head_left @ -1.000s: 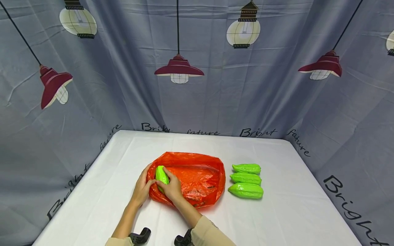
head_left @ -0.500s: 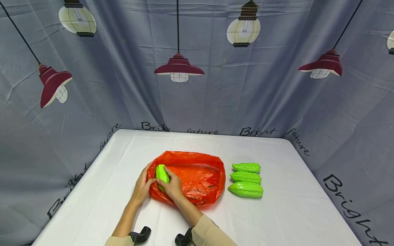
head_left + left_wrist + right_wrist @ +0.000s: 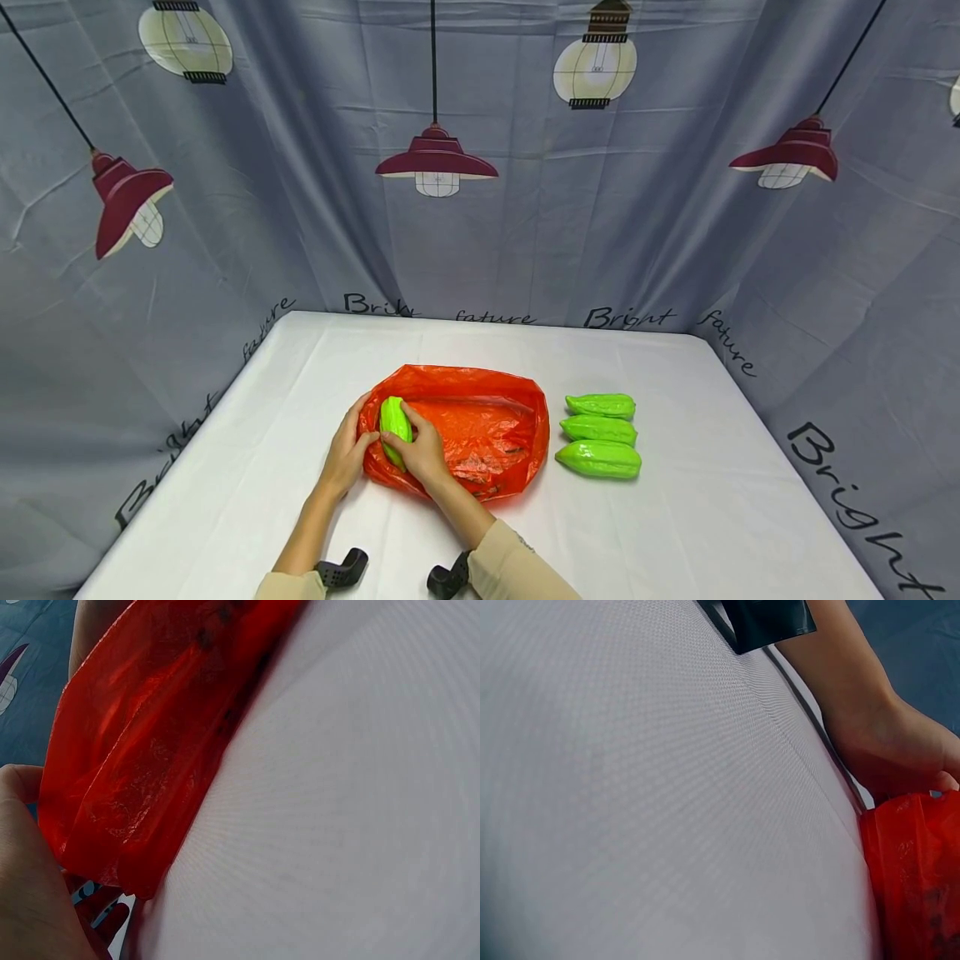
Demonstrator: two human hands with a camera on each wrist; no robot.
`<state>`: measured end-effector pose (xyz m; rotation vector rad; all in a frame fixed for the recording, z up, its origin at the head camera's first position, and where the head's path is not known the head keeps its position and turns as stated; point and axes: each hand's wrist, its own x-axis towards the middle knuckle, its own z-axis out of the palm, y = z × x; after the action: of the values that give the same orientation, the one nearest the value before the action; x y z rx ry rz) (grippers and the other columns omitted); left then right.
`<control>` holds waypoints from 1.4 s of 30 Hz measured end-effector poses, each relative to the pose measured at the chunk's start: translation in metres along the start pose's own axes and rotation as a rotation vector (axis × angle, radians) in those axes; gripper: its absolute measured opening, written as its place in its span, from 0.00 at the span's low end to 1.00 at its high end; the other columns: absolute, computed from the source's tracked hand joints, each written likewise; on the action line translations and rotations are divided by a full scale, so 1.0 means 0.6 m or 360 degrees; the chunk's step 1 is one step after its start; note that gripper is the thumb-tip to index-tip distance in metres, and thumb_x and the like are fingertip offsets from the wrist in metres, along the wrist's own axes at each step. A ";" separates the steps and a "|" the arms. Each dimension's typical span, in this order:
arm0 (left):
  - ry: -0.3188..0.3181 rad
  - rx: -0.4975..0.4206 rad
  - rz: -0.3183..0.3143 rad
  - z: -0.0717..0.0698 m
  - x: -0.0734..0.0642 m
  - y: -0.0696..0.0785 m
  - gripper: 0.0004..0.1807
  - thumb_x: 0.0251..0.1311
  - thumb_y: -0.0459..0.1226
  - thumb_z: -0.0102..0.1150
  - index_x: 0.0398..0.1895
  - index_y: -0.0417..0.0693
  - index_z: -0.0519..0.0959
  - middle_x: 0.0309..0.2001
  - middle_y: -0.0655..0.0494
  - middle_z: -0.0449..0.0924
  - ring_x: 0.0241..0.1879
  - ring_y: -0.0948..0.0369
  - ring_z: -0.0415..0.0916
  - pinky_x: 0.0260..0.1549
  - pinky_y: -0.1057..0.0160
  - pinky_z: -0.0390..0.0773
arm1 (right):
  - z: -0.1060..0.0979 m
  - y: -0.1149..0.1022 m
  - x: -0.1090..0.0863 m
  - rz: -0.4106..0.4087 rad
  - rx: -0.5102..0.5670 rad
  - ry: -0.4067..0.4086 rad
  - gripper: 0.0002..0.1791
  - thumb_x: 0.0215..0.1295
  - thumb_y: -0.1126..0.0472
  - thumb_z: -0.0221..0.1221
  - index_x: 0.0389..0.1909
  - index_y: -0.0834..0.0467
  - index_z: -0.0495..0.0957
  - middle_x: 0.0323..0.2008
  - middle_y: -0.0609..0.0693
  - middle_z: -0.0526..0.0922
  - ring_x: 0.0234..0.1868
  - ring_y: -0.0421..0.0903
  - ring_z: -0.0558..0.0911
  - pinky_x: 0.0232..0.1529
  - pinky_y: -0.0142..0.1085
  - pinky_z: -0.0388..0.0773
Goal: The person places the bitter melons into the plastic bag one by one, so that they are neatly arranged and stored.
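A red plastic bag [image 3: 491, 437] lies with its mouth spread wide on the white table. My left hand [image 3: 347, 446] holds the bag's left edge, thumb over the rim and fingers along the outside. In the left wrist view, the fingers of that left hand [image 3: 34, 877] show behind the thin red plastic. My right hand [image 3: 420, 450] grips a light green bitter melon [image 3: 393, 421], slanted inside the bag's left end beside the left thumb. Three more bitter melons [image 3: 598, 459] lie in a column to the right of the bag, pointed ends toward it.
White cloth covers the table [image 3: 712, 517], whose far edge meets a grey-blue curtain [image 3: 480, 242] printed with lamps. Black devices sit on both wrists, one at the left wrist [image 3: 343, 568] and one at the right wrist [image 3: 447, 577].
Everything in the head view sits slightly higher, as from a small tilt of the head. Both hands keep their hold, and the bag and bitter melons stay where they were.
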<state>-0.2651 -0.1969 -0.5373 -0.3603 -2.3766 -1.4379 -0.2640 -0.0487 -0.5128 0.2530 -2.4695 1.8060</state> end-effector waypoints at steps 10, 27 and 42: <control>0.0015 -0.0002 0.0008 -0.001 0.000 0.003 0.35 0.55 0.32 0.50 0.69 0.47 0.56 0.66 0.43 0.58 0.64 0.45 0.54 0.59 0.42 0.53 | -0.004 -0.002 0.001 0.0014 0.0029 -0.0001 0.32 0.56 0.56 0.64 0.62 0.59 0.68 0.45 0.58 0.79 0.32 0.40 0.78 0.28 0.28 0.76; 0.0021 -0.0015 -0.0011 -0.002 -0.001 0.002 0.34 0.57 0.33 0.50 0.69 0.47 0.56 0.66 0.42 0.58 0.64 0.44 0.54 0.59 0.41 0.52 | -0.084 -0.028 0.013 0.0098 0.0067 -0.0058 0.30 0.52 0.64 0.66 0.59 0.54 0.72 0.57 0.59 0.70 0.50 0.59 0.72 0.32 0.36 0.75; 0.0023 -0.0057 -0.0034 -0.005 -0.004 0.029 0.31 0.62 0.35 0.50 0.68 0.42 0.56 0.66 0.39 0.57 0.64 0.43 0.54 0.60 0.41 0.51 | -0.275 -0.110 0.014 -0.0273 0.0322 -0.0461 0.21 0.62 0.67 0.57 0.57 0.65 0.71 0.53 0.60 0.75 0.53 0.57 0.74 0.50 0.41 0.74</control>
<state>-0.2557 -0.1920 -0.5231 -0.3330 -2.3529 -1.4894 -0.2673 0.0878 -0.3993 0.7644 -2.3439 2.0695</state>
